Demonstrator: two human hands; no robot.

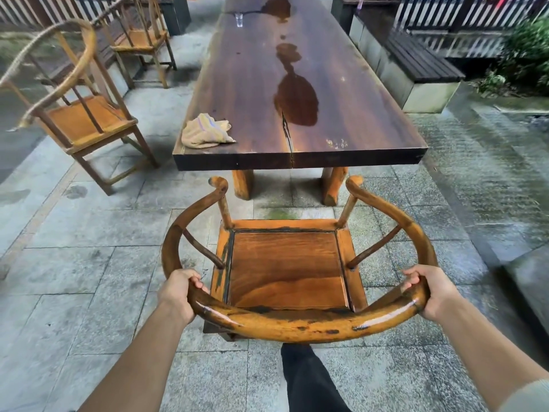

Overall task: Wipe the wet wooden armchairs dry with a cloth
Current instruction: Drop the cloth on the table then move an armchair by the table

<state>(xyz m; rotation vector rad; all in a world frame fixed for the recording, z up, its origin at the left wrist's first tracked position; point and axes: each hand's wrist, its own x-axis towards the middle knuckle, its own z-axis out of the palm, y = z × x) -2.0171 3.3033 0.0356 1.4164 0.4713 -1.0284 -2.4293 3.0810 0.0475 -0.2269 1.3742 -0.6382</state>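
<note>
Before the table's [356, 84] near end, both hands [175, 294] [432, 291] grip the armchair's [285, 272] curved rail, seat facing the table.

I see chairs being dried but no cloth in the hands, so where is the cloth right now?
In the head view the cloth lies crumpled on the near left corner of the long wooden table, beyond the armchair that both hands hold.

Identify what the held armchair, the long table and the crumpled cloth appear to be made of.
Armchair: wood, seemingly varnished; orange grain, glossy highlights on the rail.
Table: thick dark wood slab; streaked grain, an end crack, standing puddles.
Cloth: soft woven fabric, probably towelling; beige with faint stripes, limp folds.
</note>
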